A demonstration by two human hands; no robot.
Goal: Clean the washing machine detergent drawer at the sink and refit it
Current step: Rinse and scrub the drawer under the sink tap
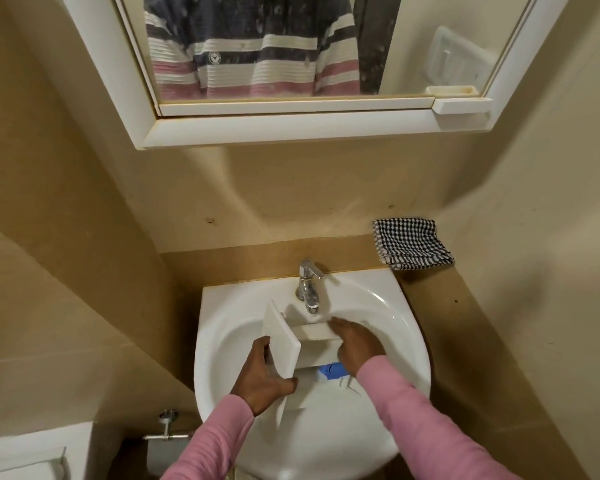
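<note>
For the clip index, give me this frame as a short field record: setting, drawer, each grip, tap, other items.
setting: white sink under a wall mirror
drawer: detergent drawer held over the basin, blue insert showing
left grip: curled round the drawer's front panel
right grip: on the drawer body; hold unclear
tap: water flow not discernible
other: checked cloth on the counter, right of the tap

White-framed mirror [291,129] up top on beige tiled wall [66,168], small white ledge [461,107] at its lower-right corner. Black-and-white checked cloth [413,244] folded on tan surface [447,306], back right, against wall. Chrome valve [168,419] low left.
</note>
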